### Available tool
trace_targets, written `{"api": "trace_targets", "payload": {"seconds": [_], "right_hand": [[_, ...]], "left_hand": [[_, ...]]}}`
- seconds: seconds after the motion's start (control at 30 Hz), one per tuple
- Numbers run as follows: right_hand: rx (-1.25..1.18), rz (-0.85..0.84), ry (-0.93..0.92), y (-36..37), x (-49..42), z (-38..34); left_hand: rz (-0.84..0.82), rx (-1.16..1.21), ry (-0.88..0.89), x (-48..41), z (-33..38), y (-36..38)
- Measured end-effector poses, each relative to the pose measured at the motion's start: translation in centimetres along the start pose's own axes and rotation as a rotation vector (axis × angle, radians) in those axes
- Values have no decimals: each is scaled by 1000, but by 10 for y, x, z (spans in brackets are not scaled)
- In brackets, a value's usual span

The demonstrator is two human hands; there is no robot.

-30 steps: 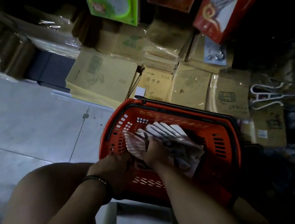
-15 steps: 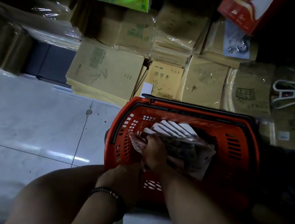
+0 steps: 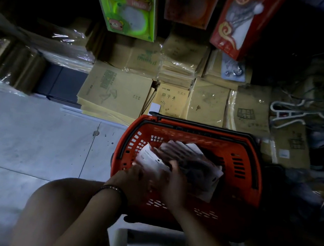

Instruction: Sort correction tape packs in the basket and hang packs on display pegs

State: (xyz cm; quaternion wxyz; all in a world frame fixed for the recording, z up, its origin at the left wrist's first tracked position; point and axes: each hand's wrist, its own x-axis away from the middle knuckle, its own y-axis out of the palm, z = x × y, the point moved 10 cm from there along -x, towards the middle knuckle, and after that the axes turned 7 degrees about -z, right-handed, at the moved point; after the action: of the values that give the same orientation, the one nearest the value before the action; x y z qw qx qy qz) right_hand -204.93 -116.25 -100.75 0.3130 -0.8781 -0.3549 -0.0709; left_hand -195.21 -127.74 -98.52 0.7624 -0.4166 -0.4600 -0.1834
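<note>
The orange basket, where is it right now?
In the head view, the orange basket sits on the floor right of centre, before the wrapped notebook stacks, with both hands inside on the packs.

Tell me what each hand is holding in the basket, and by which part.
Both the left hand and right hand grip the near ends of correction tape packs fanned inside the red basket; blur hides the exact finger placement.

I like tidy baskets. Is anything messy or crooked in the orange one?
A bit. The packs in the orange basket lie in a loose, fanned heap, tilted and overlapping, not in rows. Both hands are on them: left hand, right hand. Nothing looks spilled outside the basket, though the picture is dark and blurry there.
</note>
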Motion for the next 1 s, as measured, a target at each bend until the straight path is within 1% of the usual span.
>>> {"api": "trace_targets", "payload": {"seconds": [0.03, 0.07, 0.1, 0.13, 0.17, 0.23, 0.3, 0.37, 0.43, 0.47, 0.5, 0.57, 0.6, 0.63, 0.7, 0.77, 0.83, 0.9, 1.0], "right_hand": [[-24, 29, -35, -13, 7, -12], [-31, 57, -58, -27, 14, -25], [-20, 82, -79, -41, 20, -36], [4, 102, -96, -53, 25, -47], [15, 115, -115, -64, 30, -56], [4, 129, -157, -83, 43, -73], [-18, 127, -207, -94, 58, -88], [23, 113, -289, -102, 72, -100], [63, 62, -376, -107, 87, -113], [68, 23, -405, -110, 94, -118], [71, -18, -427, -114, 101, -124], [77, -82, -467, -122, 118, -136], [80, -89, -494, -126, 125, -143], [89, -63, -521, -133, 131, -148], [107, 61, -551, -153, 136, -158], [104, 189, -556, -175, 139, -168], [120, 262, -567, -193, 141, -182], [165, 262, -541, -206, 139, -194], [242, 168, -507, -220, 134, -209]], "left_hand": [[-3, 222, -19, 0, -1, -1], [33, 588, -70, 5, -6, -4], [35, 946, -106, 9, -10, -2], [-24, 1249, -95, 9, -6, 4], [-111, 1489, -59, 12, 4, 7], [-186, 1703, 75, 23, 24, -2], [-200, 1821, 197, 40, 44, -17], [-212, 1961, 316, 51, 56, -27], [-224, 2062, 394, 70, 62, -34], [-189, 2091, 401, 80, 63, -38], [-152, 2074, 475, 90, 67, -44], [-51, 2023, 535, 105, 70, -54], [-5, 1968, 523, 111, 72, -57], [22, 1912, 507, 119, 78, -60], [49, 1854, 479, 129, 90, -63], [48, 1815, 496, 143, 106, -68], [69, 1778, 545, 159, 118, -76], [128, 1739, 570, 170, 121, -85], [215, 1645, 646, 187, 124, -102]]}}
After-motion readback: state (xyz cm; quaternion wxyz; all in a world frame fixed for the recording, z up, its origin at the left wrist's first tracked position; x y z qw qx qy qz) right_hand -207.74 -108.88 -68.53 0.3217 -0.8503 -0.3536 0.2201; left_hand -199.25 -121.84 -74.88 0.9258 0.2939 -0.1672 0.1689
